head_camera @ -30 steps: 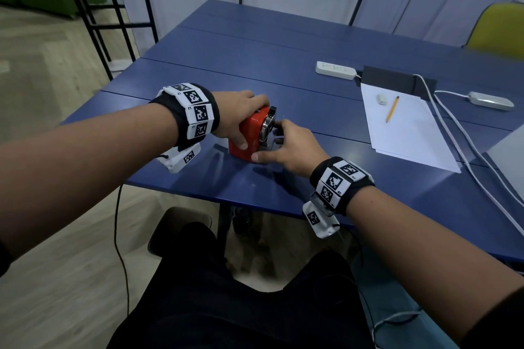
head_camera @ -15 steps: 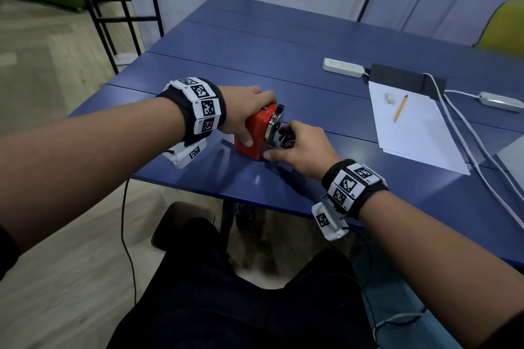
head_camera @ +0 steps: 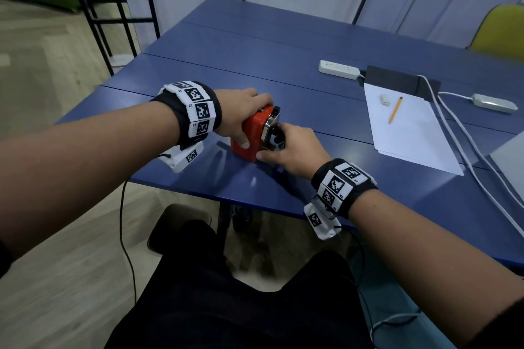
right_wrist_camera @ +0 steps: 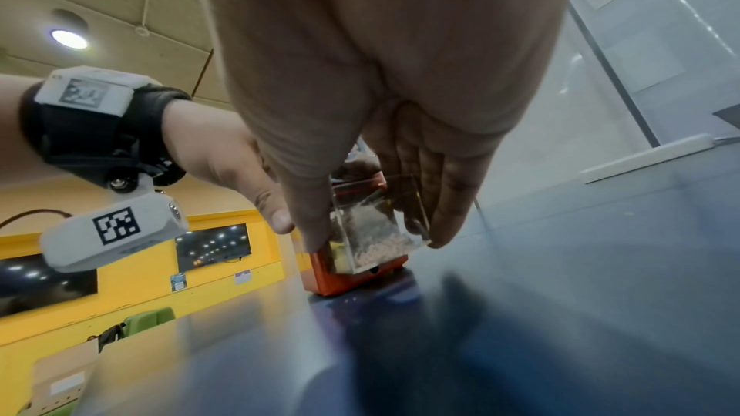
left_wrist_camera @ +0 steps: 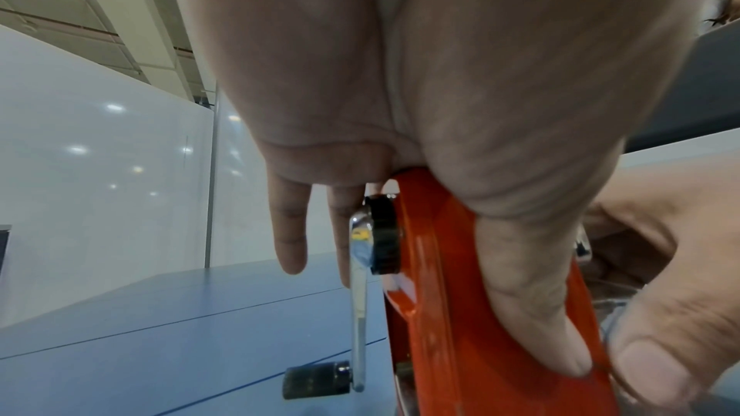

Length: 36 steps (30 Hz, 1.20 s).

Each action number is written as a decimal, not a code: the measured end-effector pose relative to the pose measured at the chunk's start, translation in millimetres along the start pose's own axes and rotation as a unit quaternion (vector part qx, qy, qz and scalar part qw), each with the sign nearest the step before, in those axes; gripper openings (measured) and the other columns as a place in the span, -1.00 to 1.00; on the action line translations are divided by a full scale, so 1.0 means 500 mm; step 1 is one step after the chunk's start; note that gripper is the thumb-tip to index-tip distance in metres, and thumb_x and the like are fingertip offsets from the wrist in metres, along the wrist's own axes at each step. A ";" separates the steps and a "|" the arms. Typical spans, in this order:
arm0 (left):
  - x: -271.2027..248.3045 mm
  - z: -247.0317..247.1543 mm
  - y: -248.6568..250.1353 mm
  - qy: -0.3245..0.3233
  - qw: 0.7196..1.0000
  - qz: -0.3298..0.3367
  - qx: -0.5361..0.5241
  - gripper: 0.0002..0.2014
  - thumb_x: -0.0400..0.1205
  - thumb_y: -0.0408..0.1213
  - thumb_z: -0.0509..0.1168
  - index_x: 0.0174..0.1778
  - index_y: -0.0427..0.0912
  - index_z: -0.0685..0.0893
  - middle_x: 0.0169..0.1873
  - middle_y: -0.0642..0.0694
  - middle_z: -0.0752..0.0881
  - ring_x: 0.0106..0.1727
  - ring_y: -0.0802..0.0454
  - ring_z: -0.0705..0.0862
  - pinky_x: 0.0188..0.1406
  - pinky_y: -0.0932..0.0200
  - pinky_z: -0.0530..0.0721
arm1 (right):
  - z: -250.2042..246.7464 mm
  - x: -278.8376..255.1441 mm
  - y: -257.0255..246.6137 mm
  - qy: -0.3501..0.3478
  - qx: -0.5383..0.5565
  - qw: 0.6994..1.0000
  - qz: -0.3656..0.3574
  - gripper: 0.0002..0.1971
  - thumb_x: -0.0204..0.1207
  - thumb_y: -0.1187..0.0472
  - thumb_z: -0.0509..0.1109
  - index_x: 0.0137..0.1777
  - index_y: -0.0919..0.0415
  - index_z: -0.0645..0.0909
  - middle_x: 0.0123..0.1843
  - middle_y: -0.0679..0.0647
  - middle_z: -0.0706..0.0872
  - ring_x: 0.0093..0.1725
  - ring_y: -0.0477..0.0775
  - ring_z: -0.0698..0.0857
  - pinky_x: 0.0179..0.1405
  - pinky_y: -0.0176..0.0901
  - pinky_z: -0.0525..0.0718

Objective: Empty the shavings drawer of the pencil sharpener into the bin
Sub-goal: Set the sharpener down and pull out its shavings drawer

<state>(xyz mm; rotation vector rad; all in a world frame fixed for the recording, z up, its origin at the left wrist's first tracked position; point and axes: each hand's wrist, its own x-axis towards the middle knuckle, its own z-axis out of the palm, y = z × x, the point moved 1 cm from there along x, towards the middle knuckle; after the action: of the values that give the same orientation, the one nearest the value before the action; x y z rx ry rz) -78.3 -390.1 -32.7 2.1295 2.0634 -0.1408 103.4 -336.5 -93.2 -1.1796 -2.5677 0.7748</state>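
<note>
Red sharpener (head_camera: 249,133) under left hand (head_camera: 241,110) as before, right hand (head_camera: 295,150) on clear drawer (right_wrist_camera: 372,223).

Red pencil sharpener (head_camera: 251,133), clear shavings drawer (right_wrist_camera: 372,226), blue table (head_camera: 283,65).

Glossy red pencil sharpener (head_camera: 251,133) with a shiny chrome metal crank (left_wrist_camera: 359,296); clear plastic shavings drawer (right_wrist_camera: 372,226); smooth, faintly reflective blue worktop (head_camera: 283,65); matt white paper (head_camera: 408,127).
</note>
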 end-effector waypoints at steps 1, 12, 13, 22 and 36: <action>0.000 -0.001 -0.001 -0.001 1.000 0.000 0.001 0.01 0.31 -0.04 0.72 0.62 0.06 0.31 0.35 -0.09 0.55 0.22 -0.20 0.71 0.18 -0.24 0.74 | 0.001 0.000 0.001 0.003 -0.001 1.000 0.003 -0.41 0.32 -0.20 0.70 0.29 0.02 0.70 -0.02 -0.03 0.88 -0.17 0.01 0.86 0.04 0.05 0.88; -0.003 -0.004 0.002 -0.008 1.000 0.002 0.002 0.01 0.31 -0.04 0.73 0.62 0.08 0.30 0.35 -0.07 0.55 0.22 -0.18 0.70 0.19 -0.26 0.73 | -0.009 -0.019 0.008 0.007 -0.037 0.999 0.008 -0.29 0.32 -0.29 0.65 0.35 0.13 0.67 0.05 0.03 0.88 -0.04 0.11 0.87 0.08 0.11 0.85; -0.004 -0.004 0.002 -0.008 1.000 0.001 0.002 0.01 0.31 -0.04 0.73 0.62 0.07 0.30 0.35 -0.07 0.55 0.22 -0.18 0.70 0.19 -0.25 0.73 | -0.012 -0.023 0.008 0.010 -0.045 0.999 0.012 -0.30 0.34 -0.29 0.66 0.35 0.15 0.67 0.08 0.04 0.86 0.01 0.12 0.85 0.10 0.09 0.83; 0.006 -0.006 0.002 -0.011 1.000 -0.002 -0.003 -0.01 0.31 -0.05 0.73 0.60 0.06 0.32 0.35 -0.10 0.56 0.23 -0.19 0.68 0.19 -0.23 0.73 | -0.056 -0.101 0.082 0.005 -0.076 0.996 0.038 -0.24 0.37 -0.28 0.68 0.44 0.18 0.64 0.27 0.09 0.83 0.25 0.14 0.78 0.27 0.03 0.75; -0.015 0.000 -0.005 0.023 0.998 -0.029 0.044 0.19 0.36 -0.12 0.69 0.80 0.30 0.07 0.56 -0.17 0.33 0.37 -0.29 0.64 0.25 -0.20 0.76 | -0.032 -0.128 0.087 -0.005 -0.063 0.998 0.031 0.04 0.35 -0.25 0.71 0.73 0.19 0.39 0.53 0.14 0.65 0.48 0.15 0.65 0.38 -0.08 0.58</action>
<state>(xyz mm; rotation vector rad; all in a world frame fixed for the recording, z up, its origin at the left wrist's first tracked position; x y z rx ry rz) -80.8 -397.1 -31.3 2.1414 2.1847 -0.1953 179.5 -355.3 -101.7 -1.3009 -2.6328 0.6421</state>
